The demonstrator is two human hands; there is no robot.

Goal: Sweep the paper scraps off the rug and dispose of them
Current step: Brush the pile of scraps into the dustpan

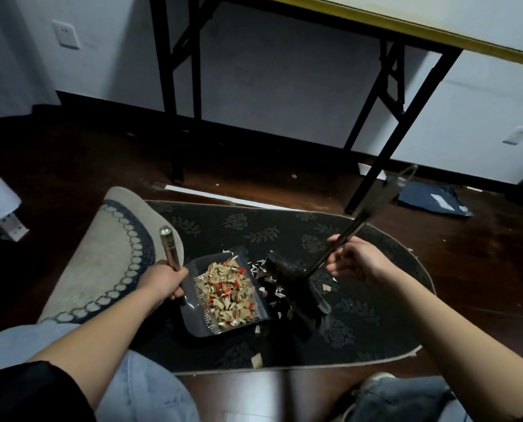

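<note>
Paper scraps (229, 292): tan, white and red, heaped in grey dustpan (207, 322); more loose just beside pan lip, under broom head (296, 287). Dustpan: resting on dark leaf-patterned rug (360, 315). Left hand (162, 280): fingers curled round metal dustpan handle (169, 246). Right hand (356, 257): fingers wrapped around slanted broom handle (360, 222). Folding table (437, 35) beyond, on dark wooden floor (71, 162).
</note>
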